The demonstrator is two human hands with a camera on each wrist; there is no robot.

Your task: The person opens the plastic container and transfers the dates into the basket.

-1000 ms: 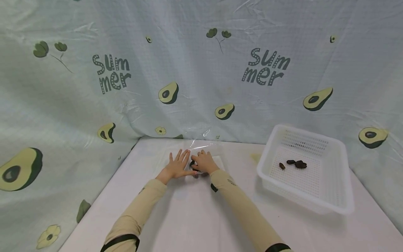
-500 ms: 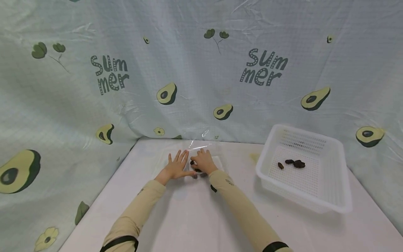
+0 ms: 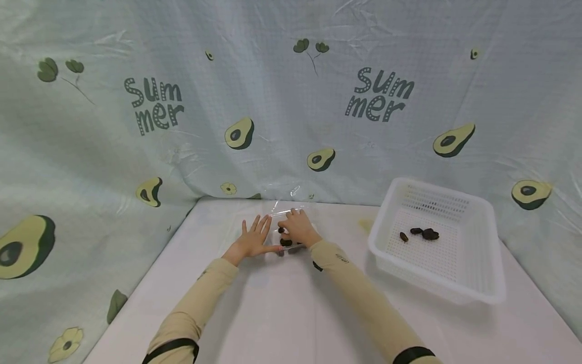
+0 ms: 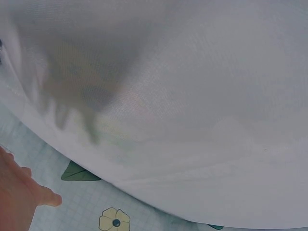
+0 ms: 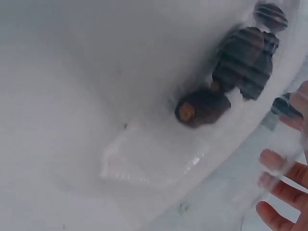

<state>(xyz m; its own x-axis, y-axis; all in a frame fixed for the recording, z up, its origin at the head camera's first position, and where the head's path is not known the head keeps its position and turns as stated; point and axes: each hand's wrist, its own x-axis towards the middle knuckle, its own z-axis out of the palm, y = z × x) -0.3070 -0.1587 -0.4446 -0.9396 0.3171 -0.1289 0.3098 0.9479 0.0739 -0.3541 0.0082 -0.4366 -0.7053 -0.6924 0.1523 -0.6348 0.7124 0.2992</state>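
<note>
A clear plastic container (image 3: 277, 215) stands on the white table near the back, its transparent edge crossing in front of the fingers in the right wrist view. Dark, wrinkled dates (image 5: 204, 108) lie close together by it. My right hand (image 3: 301, 228) reaches over the container and pinches one dark date (image 5: 288, 105) between thumb and finger. To its left, my left hand (image 3: 252, 241) lies with fingers spread and thumb stretched toward the container's front edge. In the left wrist view, only part of this left hand (image 4: 21, 197) shows at the lower left.
A white perforated plastic basket (image 3: 409, 270) stands at the right, with several dark dates (image 3: 429, 234) inside. Behind the table (image 3: 282, 313) hangs an avocado-print curtain (image 3: 273, 167), with another side of it along the left.
My right hand has shifted slightly right and away from me, uncovering more of the dark dates at the container. The left hand has stayed in place.
</note>
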